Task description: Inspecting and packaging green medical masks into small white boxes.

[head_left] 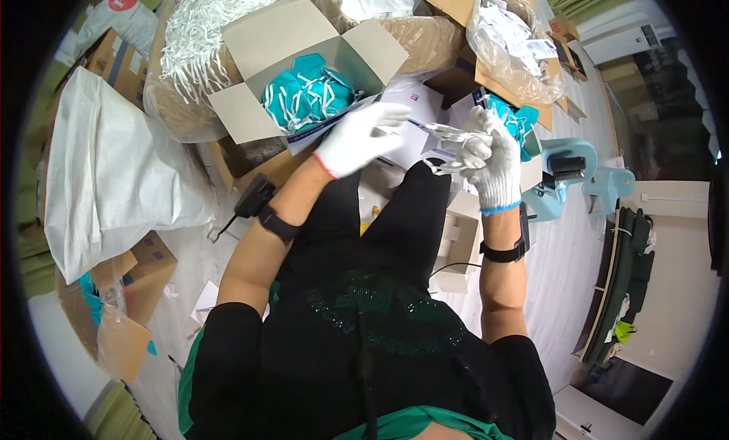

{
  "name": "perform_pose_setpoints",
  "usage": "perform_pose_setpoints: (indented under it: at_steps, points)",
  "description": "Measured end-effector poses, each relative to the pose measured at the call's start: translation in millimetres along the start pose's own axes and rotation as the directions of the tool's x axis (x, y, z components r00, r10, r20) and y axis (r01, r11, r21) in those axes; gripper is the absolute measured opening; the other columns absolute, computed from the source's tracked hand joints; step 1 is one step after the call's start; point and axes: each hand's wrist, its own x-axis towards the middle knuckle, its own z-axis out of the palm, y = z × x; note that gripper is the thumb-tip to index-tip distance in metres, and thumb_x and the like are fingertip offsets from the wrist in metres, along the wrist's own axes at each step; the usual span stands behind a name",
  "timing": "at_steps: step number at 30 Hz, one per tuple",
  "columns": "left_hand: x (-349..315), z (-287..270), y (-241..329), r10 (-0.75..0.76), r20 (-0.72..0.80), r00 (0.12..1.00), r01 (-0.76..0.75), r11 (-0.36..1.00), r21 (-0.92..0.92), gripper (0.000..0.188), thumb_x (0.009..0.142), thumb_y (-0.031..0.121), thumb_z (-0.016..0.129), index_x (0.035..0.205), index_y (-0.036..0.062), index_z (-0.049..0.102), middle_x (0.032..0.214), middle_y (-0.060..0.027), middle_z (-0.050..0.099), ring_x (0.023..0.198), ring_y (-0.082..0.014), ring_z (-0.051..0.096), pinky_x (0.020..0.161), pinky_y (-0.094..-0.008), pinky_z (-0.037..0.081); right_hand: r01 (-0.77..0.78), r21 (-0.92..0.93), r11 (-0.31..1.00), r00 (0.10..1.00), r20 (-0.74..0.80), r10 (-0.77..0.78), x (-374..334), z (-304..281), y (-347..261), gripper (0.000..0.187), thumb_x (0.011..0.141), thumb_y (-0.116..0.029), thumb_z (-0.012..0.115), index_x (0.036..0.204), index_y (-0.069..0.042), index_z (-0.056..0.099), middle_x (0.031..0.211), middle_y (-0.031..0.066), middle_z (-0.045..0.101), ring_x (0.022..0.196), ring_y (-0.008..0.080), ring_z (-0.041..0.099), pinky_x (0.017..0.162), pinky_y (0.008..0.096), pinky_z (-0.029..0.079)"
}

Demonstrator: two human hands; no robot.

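Note:
My left hand (363, 140), in a white knit glove with a red cuff, is at the front right edge of an open carton (254, 41). Its fingers are stretched out, slightly blurred, and nothing shows in them. Inside that carton lie several teal face masks (304, 98) with white straps. My right hand (492, 155), gloved in white with a blue cuff, is closed around a bunch of white straps (448, 132) whose loose loops stick out to the left. Just behind it show more teal masks (520, 121); whether the held straps belong to them I cannot tell.
A plastic-lined box of white strips (216, 30) stands far left, another lined box with white packets (512, 37) far right. A big white sack (114, 174) leans at the left. Blue plastic stools (558, 201) stand right; a small open carton (459, 239) sits by my legs.

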Motion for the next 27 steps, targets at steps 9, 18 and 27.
perform_pose_setpoints:
  at_steps: [9,18,27]
  points:
    - [29,43,12,-0.096,0.206,0.974,-0.004,0.899,0.437,0.049,0.08,0.024,0.068,0.123,0.0054,0.054,0.111,-0.019,0.062,0.103,-0.0317,0.06,0.09,-0.0371,0.047,-0.104,0.062,0.993,0.994,-0.014,0.105,-2,-2,8,0.012,0.089,-0.015,0.056,0.097,-0.005,0.056,0.066,-0.0017,0.046,0.048,0.0071,0.041,0.038,0.0215,0.031]
    - [29,37,27,-0.291,0.341,0.894,0.247,0.954,0.168,0.025,0.089,0.021,0.057,0.102,0.0002,0.061,0.078,-0.0103,0.066,0.067,-0.0167,0.061,0.064,-0.0287,0.048,0.03,-0.06,0.998,0.973,-0.227,-0.042,6,-8,12,0.015,0.093,-0.023,0.056,0.092,-0.008,0.055,0.065,0.0057,0.054,0.043,0.0137,0.047,0.035,0.0226,0.039]
    - [27,30,16,-0.409,0.322,0.854,0.478,0.861,-0.174,0.027,0.095,0.017,0.05,0.114,0.0017,0.062,0.075,-0.0023,0.062,0.06,-0.008,0.051,0.056,-0.0227,0.043,0.004,0.054,0.999,0.977,-0.213,0.008,3,-10,10,0.015,0.093,-0.021,0.057,0.093,-0.007,0.054,0.063,0.0035,0.049,0.046,0.0112,0.046,0.038,0.0207,0.036]
